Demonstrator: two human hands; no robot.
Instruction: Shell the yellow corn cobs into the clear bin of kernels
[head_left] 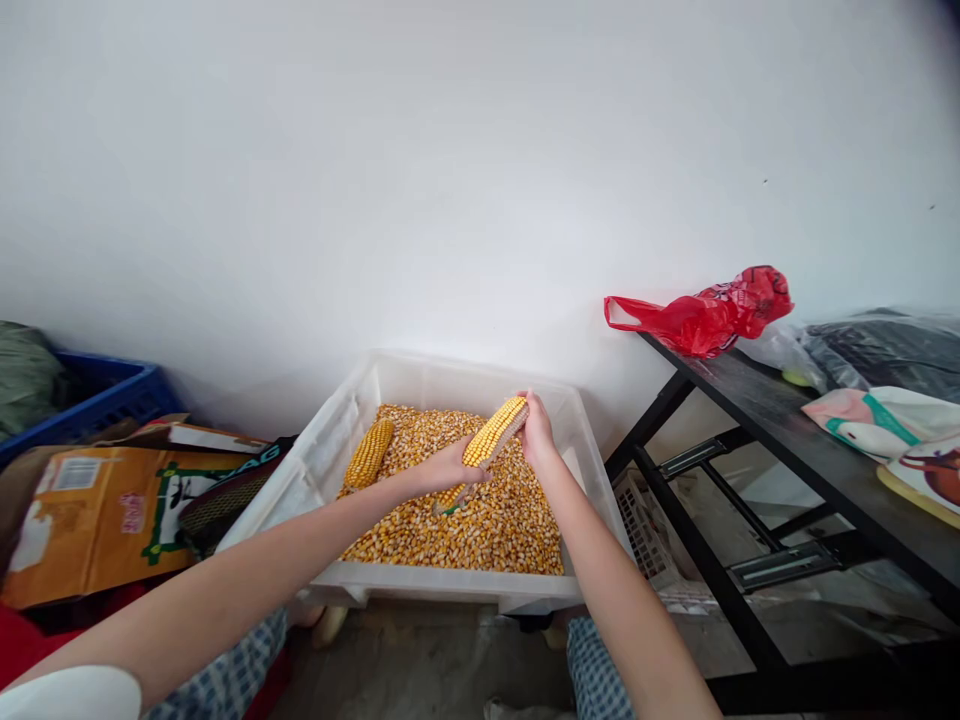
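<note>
Head view: white tub (450, 573), loose kernels (450, 545) inside, held cob (496, 432) above.

Place: indoor storage corner; whether of a home or a farm, I cannot tell.
Wall (420, 180): plain white, a few small marks.
Floor (420, 650): bare, grey.
Plastic tub (465, 578): large, whitish, spread with loose corn kernels (450, 545), a bulk-goods sign.
Left of tub: blue crate (127, 408) and printed cardboard box (97, 520), crowded together.
Right of tub: black metal-framed table (772, 415) bearing a red plastic bag (705, 320) and other packaging.
</note>
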